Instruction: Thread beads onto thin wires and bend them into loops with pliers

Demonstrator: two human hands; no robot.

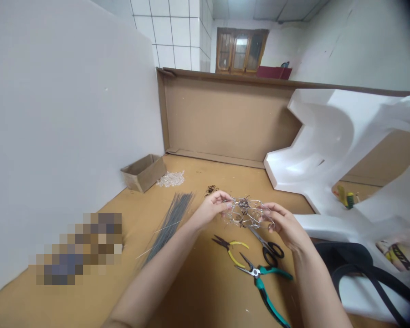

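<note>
Between my two hands, a little above the table, is an open framework of bent silvery wire [248,213] with dark twisted bits at its joints. My left hand [216,205] is closed on its left side, thumb and fingers pinching the wire. On the opposite side my right hand [283,222] grips it with bent fingers. Just below lie yellow-handled pliers [233,248], black-handled scissors [271,249] partly covered by the wire piece, and green-handled long-nose pliers [259,273] with spread handles. Small black rings [211,189] sit beyond my left hand.
A bundle of straight grey wires [172,223] lies left of my left forearm. Behind it are a small cardboard box [145,174] and a heap of clear small pieces [172,178]. White foam packing [324,132] stands at right, with a black strap [369,269] nearer. Cardboard [225,118] walls the back.
</note>
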